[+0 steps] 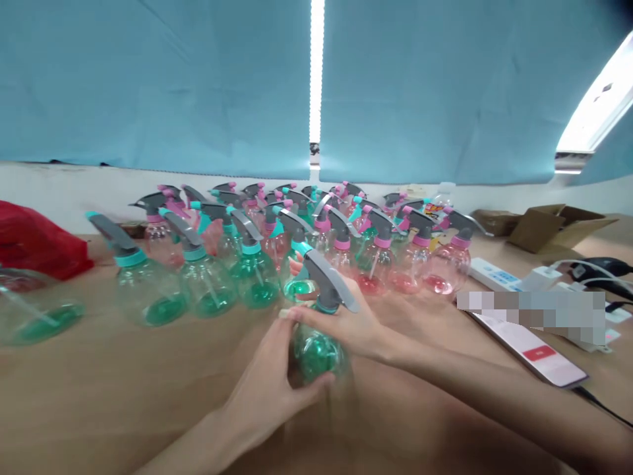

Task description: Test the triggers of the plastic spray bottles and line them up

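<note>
A round green spray bottle (319, 356) with a grey and turquoise trigger head stands before me, tilted slightly. My left hand (271, 373) is wrapped round the left side of its body, thumb across the front. Just under the trigger, my right hand (360, 323) grips the bottle's neck, its fingers partly hidden behind the head. Beyond my hands, a green spray bottle (256, 280) stands in a row with others of its colour. To the right of that row is a pink spray bottle (448, 264) among several more pink ones.
At the far left lies a red plastic bag (39, 244), near a bottle with no trigger head in sight (39, 316). A phone (534, 349), a power strip (497, 274) and cables lie on the right of the table (148, 396). An open cardboard box (548, 227) sits behind them.
</note>
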Demonstrator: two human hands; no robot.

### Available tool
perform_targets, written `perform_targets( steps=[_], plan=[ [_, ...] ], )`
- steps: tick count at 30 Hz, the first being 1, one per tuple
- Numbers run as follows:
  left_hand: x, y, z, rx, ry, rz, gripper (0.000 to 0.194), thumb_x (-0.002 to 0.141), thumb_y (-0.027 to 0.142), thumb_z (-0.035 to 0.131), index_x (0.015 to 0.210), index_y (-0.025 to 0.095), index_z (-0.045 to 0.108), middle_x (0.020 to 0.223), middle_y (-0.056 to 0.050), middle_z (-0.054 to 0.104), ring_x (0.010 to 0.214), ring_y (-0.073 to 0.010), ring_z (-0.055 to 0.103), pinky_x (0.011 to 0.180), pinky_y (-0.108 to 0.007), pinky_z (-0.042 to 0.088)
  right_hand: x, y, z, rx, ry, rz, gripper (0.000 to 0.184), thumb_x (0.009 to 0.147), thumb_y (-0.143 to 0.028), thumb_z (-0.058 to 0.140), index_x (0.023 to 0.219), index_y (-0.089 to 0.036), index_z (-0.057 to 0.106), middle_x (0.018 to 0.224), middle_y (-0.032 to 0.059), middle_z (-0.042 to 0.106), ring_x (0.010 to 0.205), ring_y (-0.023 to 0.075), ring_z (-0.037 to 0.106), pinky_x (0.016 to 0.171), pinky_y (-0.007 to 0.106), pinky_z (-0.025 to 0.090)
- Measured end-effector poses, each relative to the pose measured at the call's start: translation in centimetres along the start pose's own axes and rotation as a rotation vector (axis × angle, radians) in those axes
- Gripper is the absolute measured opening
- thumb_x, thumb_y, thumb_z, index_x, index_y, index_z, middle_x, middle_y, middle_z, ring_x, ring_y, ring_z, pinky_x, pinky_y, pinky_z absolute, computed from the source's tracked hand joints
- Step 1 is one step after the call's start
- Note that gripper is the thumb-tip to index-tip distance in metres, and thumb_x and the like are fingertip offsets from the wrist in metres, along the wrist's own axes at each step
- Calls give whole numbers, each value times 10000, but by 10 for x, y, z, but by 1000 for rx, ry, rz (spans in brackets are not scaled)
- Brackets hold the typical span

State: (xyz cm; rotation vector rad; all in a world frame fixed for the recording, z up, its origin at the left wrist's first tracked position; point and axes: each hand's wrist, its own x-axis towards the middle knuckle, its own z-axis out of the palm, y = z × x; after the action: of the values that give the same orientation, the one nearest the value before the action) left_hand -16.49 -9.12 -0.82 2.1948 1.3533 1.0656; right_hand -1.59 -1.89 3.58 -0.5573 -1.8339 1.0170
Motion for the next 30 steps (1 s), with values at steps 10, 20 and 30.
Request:
perform_targets(
  steps=[10, 20, 30],
  plan=[
    [-72, -18, -72, 274, 416, -43, 606, 830, 340, 615, 1377, 344, 352, 1159, -40, 599, 1039, -319, 611, 830, -465, 547, 24, -29, 126, 197, -267, 20, 527, 721, -428, 741, 1156, -280, 483, 842, -31, 619, 772, 170, 663, 660, 311, 549],
    [-130, -53, -166, 567, 560, -227, 397, 836, 487, 615, 1148, 267, 504, 1136, -65, 526, 1071, -306, 566, 886, -458, 492, 90, -63, 158, -359, -696, -235, 774, 670, -556, 731, 1298, -167, 498, 1307, 138, 552, 1169, 279, 529, 932, 440, 460],
    [-124, -114, -233, 854, 567, -246, 484, 817, 556, 640, 1120, 197, 521, 997, -89, 594, 992, -323, 574, 826, -450, 485, 158, -85, 171, -868, -209, -312, 373, 852, -406, 581, 1085, -121, 637, 1010, 116, 706, 936, 260, 637, 766, 351, 453]
  ],
)
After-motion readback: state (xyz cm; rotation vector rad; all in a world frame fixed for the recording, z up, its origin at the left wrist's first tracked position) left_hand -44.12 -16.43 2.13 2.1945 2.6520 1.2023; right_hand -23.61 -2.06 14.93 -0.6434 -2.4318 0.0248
